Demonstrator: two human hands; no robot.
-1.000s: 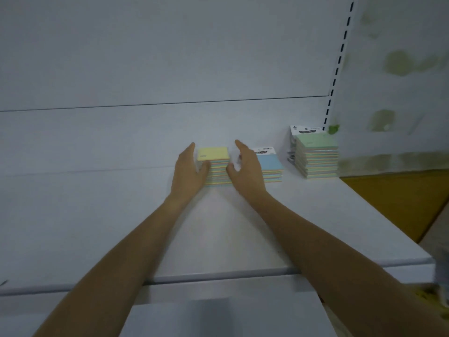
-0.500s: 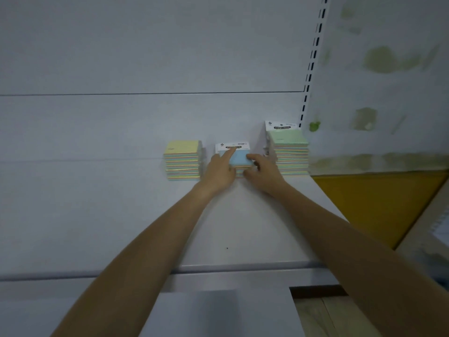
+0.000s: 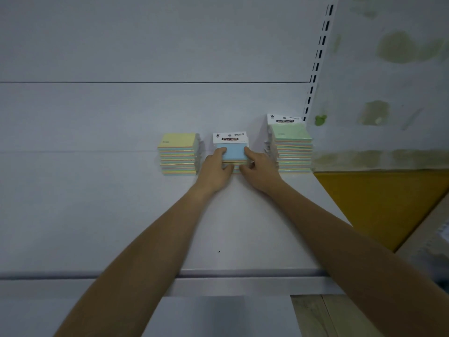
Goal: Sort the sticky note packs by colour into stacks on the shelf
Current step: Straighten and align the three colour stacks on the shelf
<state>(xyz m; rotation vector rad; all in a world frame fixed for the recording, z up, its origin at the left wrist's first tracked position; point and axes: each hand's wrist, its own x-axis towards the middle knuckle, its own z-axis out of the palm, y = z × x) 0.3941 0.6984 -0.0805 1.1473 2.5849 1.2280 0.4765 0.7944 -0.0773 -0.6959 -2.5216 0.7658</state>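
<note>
Mid-frame, on the shelf (image 3: pixel 243 227): blue stack (image 3: pixel 234 154) clamped between left hand (image 3: pixel 215 169) and right hand (image 3: pixel 260 169), fingers curled round its sides. Yellow stack (image 3: pixel 178 154) just left, green stack (image 3: pixel 292 148) just right.

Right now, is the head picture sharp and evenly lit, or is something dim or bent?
Head view: dim, bluish light, no glare; the slotted upright leans with wide-angle distortion; the label on the blue pack held by the left hand and right hand reads sharply.
</note>
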